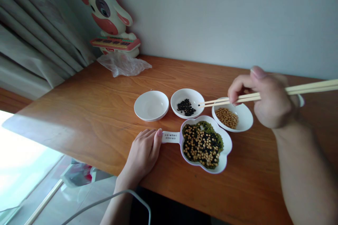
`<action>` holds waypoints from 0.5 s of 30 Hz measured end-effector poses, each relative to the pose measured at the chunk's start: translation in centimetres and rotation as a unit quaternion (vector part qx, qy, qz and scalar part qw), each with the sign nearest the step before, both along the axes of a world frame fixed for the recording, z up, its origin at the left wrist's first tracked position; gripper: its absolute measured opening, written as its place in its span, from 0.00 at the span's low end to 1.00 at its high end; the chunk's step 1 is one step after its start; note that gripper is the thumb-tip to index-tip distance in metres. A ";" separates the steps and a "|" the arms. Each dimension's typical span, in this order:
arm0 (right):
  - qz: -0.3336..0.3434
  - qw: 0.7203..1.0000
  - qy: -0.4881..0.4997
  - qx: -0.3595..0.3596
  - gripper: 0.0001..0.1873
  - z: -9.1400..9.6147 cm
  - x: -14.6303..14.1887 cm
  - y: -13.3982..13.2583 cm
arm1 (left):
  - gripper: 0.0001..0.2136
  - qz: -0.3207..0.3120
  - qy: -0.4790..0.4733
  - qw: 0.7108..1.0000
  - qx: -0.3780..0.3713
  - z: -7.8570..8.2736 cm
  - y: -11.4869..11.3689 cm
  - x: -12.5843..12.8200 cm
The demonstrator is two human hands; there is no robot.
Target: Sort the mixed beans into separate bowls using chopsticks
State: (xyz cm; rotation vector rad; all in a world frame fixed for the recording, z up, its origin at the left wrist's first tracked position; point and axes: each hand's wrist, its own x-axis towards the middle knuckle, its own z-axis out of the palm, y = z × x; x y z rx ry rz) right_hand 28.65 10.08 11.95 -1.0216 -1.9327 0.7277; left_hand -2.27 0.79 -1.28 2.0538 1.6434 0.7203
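The right hand [269, 98] has its fingers bent nearly closed around a pair of chopsticks [245, 97]. Their tips hang over the three o'clock side of the bowl of black beans [193, 93], a dark bean [199, 105] at their ends; I cannot tell how firmly it is pinched. A smooth, round bean could slip if the tips cross, and bounce onto the bench [116, 112].

The left hand [144, 151] has its fingers closed on the end of the handle of the scoop [227, 147], which points to nine o'clock. A tug there could nudge the bowls just beside the scoop, at eleven and one o'clock. The chopsticks pass above the bowl of yellow beans [246, 119], so a dropped wrist could knock its rim.
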 end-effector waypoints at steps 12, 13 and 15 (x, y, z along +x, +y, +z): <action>-0.083 0.991 0.079 0.069 0.36 -2.9 1.9 -2.5 | 0.20 -0.006 0.006 1.000 0.017 -0.3 0.1 0.0; -0.081 0.990 0.094 0.068 0.37 -3.8 2.2 -3.3 | 0.20 -0.006 0.005 1.000 0.018 -0.4 0.1 0.0; -0.088 0.985 0.132 0.062 0.36 -5.9 2.4 -5.2 | 0.20 -0.006 0.003 1.000 0.023 -0.5 0.1 0.0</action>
